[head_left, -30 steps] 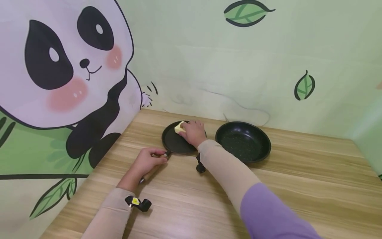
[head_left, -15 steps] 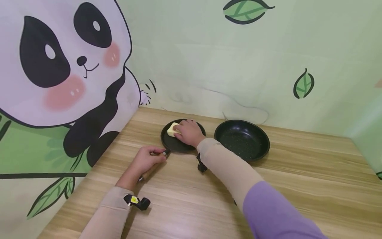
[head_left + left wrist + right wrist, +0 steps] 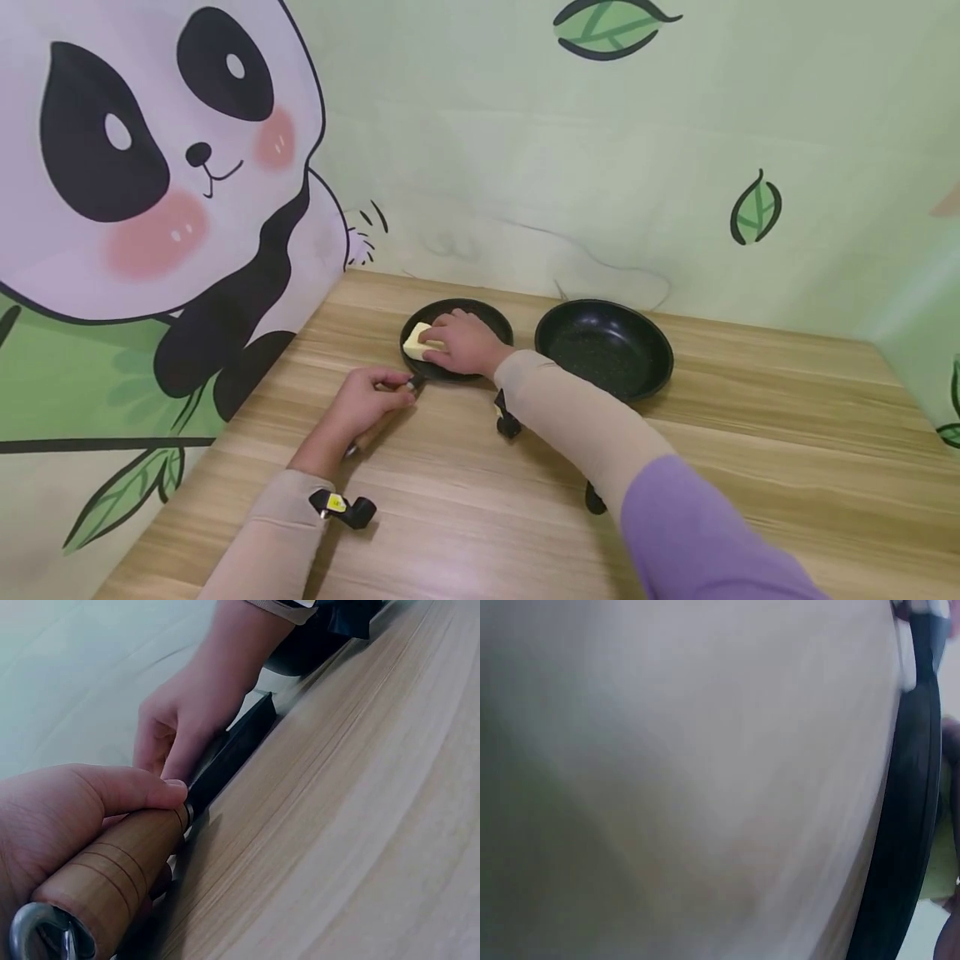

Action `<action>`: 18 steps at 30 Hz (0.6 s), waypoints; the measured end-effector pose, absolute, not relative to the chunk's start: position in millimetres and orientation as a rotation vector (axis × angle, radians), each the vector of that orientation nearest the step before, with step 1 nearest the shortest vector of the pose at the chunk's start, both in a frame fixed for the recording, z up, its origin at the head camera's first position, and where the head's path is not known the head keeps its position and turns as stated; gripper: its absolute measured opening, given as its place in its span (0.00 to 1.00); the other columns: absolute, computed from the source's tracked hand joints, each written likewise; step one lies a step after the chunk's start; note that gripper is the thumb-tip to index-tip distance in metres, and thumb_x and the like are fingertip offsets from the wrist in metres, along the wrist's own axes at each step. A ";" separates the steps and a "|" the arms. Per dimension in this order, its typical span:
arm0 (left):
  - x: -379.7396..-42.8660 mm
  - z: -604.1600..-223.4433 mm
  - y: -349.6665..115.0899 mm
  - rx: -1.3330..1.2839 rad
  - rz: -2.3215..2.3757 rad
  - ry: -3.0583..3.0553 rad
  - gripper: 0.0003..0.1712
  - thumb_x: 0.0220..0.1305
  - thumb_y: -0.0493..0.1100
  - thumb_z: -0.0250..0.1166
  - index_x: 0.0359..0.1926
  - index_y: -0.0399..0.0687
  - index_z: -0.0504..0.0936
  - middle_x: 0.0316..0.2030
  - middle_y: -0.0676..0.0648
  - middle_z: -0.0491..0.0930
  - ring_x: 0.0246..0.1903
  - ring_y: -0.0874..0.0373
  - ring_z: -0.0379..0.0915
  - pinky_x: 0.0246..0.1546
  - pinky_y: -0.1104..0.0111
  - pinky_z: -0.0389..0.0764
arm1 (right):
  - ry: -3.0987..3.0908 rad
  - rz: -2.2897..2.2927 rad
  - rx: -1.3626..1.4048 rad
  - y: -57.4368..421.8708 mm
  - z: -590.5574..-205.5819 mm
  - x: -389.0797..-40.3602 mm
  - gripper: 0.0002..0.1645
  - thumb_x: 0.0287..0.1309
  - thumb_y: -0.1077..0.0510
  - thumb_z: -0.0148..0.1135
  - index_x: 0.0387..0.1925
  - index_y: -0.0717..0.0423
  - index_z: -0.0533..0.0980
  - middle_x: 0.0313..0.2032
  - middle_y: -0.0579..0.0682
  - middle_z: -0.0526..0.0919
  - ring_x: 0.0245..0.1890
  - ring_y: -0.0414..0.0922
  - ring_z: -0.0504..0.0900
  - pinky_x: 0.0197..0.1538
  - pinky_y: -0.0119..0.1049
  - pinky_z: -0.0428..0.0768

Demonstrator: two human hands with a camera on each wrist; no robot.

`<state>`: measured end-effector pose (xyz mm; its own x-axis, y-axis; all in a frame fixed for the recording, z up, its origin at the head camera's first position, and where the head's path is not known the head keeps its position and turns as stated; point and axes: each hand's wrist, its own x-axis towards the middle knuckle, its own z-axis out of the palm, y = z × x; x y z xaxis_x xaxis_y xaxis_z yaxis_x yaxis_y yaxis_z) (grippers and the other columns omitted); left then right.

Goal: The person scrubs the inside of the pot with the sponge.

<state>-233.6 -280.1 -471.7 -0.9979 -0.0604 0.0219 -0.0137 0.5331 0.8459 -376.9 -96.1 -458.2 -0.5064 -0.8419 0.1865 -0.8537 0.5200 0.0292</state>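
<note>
In the head view, my left hand [image 3: 367,407] holds the shallow black frying pan [image 3: 480,311] by its handle. The left wrist view shows that handle [image 3: 112,862] as brown wood with a metal hanging ring, my thumb lying along its top near the pan. My right hand [image 3: 468,343] grips a pale yellow sponge [image 3: 416,343] over the inside of this pan, at its left side. Part of the sponge is hidden under the fingers. In the right wrist view the pan's dark side wall [image 3: 900,847] stands in front of the sponge.
A deeper black frying pan [image 3: 600,354] with a speckled inside stands right of the shallow one. Its handle end [image 3: 595,500] shows below my right sleeve. The wooden table [image 3: 450,517] meets a green wall [image 3: 480,167] behind and a panda picture [image 3: 150,167] at the left.
My right hand has slid the sponge left and toward me across the shallow pan. The left hand keeps its hold on the handle. The head view has shifted slightly.
</note>
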 end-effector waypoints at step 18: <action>-233.2 -472.2 -278.9 0.058 -1.483 -2.703 0.19 0.55 0.40 0.76 0.48 0.38 0.88 0.44 0.42 0.86 0.38 0.57 0.75 0.39 0.66 0.76 | -2.665 0.160 1.346 -92.8 -459.5 -368.1 0.25 0.70 0.37 0.56 0.61 0.41 0.79 0.56 0.50 0.81 0.54 0.51 0.76 0.56 0.46 0.76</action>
<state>-233.2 -278.9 -472.2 -0.9976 -0.0607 0.0323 -0.0054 0.5369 0.8436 -368.1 -92.8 -459.5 -0.5858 -0.7896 0.1824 -0.8058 0.5916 -0.0268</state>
